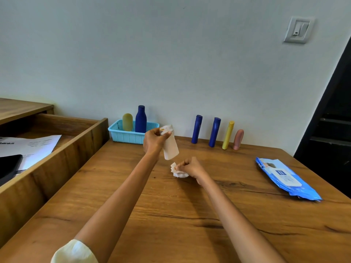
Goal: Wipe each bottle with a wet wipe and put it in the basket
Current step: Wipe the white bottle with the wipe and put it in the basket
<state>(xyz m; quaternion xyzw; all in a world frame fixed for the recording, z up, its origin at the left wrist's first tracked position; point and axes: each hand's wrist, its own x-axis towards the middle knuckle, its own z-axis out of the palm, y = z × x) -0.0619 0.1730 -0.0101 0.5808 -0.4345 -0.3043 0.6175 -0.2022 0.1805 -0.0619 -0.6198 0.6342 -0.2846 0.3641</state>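
My left hand [154, 141] grips a cream-white bottle [170, 147] near its top and holds it tilted above the table, just right of the light blue basket [126, 137]. In the basket stand an olive bottle [127, 122] and a dark blue bottle [141, 119]. My right hand [191, 168] rests low on the table, closed on a crumpled white wet wipe [177, 171], a little below the held bottle. Along the wall stand two dark blue tubes [196, 129] [214, 132], a yellow tube [228, 135] and a pink bottle [238, 139].
A blue pack of wet wipes [284, 178] lies at the table's right edge. To the left an open wooden drawer [79, 141] holds papers [32, 149] and a black object [8, 167]. A dark doorway is at the right.
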